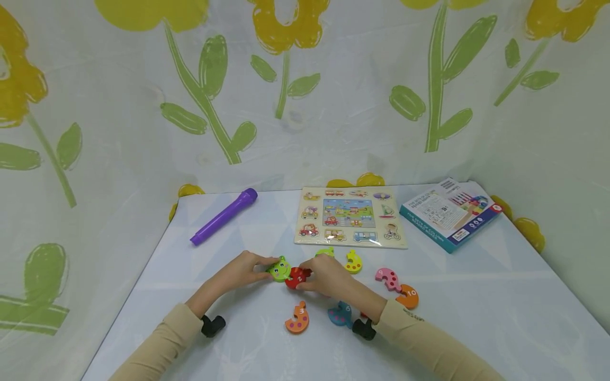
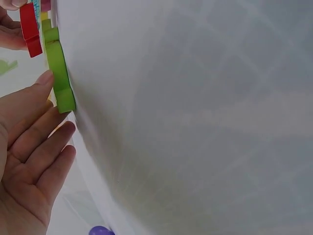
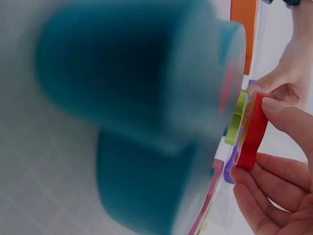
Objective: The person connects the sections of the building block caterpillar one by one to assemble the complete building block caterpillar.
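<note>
My left hand (image 1: 244,274) pinches the green puzzle piece with a smiling face (image 1: 280,271) at its left side, thumb on one edge in the left wrist view. Right beside it, my right hand (image 1: 329,276) grips the red puzzle piece numbered 2 (image 1: 295,279) between thumb and fingers. The red piece (image 3: 253,134) stands above the table in the right wrist view and overlaps the green one in the head view. An orange piece numbered 3 (image 1: 298,320) lies nearer the front. Under my right forearm, a blue piece numbered 6 (image 1: 339,315) is partly covered.
A yellow piece (image 1: 353,262), a pink piece (image 1: 388,278) and an orange piece numbered 10 (image 1: 408,297) lie to the right. Behind are a purple toy microphone (image 1: 224,217), a picture puzzle board (image 1: 350,246) and a flat box (image 1: 448,214). Flower-printed cloth surrounds the table.
</note>
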The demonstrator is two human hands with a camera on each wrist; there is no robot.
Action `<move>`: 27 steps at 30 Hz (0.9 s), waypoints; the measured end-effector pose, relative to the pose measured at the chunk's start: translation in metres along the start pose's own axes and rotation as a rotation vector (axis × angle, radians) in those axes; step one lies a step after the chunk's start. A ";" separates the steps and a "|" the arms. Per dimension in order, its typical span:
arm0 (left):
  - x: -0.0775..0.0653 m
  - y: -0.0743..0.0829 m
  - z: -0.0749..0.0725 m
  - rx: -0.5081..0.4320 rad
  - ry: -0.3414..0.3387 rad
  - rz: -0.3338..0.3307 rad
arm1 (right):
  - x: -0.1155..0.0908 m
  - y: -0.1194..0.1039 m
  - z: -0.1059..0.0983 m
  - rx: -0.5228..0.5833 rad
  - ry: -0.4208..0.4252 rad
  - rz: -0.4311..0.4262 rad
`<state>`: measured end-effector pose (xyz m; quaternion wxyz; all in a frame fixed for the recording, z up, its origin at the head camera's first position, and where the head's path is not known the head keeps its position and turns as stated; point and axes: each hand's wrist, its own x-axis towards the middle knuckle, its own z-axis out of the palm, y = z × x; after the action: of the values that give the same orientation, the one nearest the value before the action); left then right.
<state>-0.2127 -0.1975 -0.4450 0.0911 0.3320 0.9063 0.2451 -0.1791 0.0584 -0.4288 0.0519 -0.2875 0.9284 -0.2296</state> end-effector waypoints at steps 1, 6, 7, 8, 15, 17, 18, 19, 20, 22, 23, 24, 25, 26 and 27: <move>0.000 0.000 0.000 -0.002 0.002 0.000 | 0.000 0.000 0.000 -0.003 0.001 0.000; 0.000 0.000 0.001 -0.012 0.012 0.009 | 0.002 -0.001 0.002 -0.019 0.007 -0.011; 0.000 0.000 0.001 -0.012 0.014 0.012 | 0.002 -0.001 0.002 -0.020 0.008 -0.014; 0.000 0.000 0.001 -0.010 0.015 0.020 | 0.002 -0.001 0.002 -0.019 0.009 -0.016; 0.000 0.000 0.001 -0.020 0.019 0.014 | 0.003 -0.001 0.002 -0.018 0.012 -0.020; 0.000 0.001 0.001 -0.017 0.019 0.012 | 0.003 -0.001 0.003 -0.020 0.020 -0.031; 0.000 0.001 0.001 -0.015 0.019 0.010 | 0.003 -0.001 0.003 -0.022 0.025 -0.038; 0.000 0.001 0.001 -0.011 0.020 0.007 | 0.003 -0.001 0.003 -0.021 0.031 -0.046; 0.000 0.001 0.001 -0.009 0.019 0.004 | 0.003 -0.001 0.003 -0.020 0.036 -0.052; 0.000 0.001 0.001 -0.007 0.018 -0.002 | 0.003 0.000 0.003 -0.019 0.046 -0.064; 0.000 0.001 0.002 -0.007 0.018 -0.004 | 0.002 0.000 0.003 -0.017 0.047 -0.065; 0.000 0.001 0.002 -0.009 0.018 -0.005 | 0.002 0.000 0.004 -0.015 0.048 -0.066; 0.000 0.002 0.002 -0.011 0.017 -0.004 | 0.002 0.000 0.004 -0.014 0.049 -0.065; 0.000 0.002 0.002 -0.013 0.017 -0.003 | 0.002 -0.001 0.004 -0.015 0.049 -0.064; 0.000 0.002 0.002 -0.012 0.017 -0.003 | 0.003 -0.001 0.004 -0.021 0.051 -0.063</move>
<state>-0.2109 -0.1958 -0.4454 0.0857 0.3278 0.9061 0.2533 -0.1800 0.0548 -0.4318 0.0179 -0.3114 0.9221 -0.2289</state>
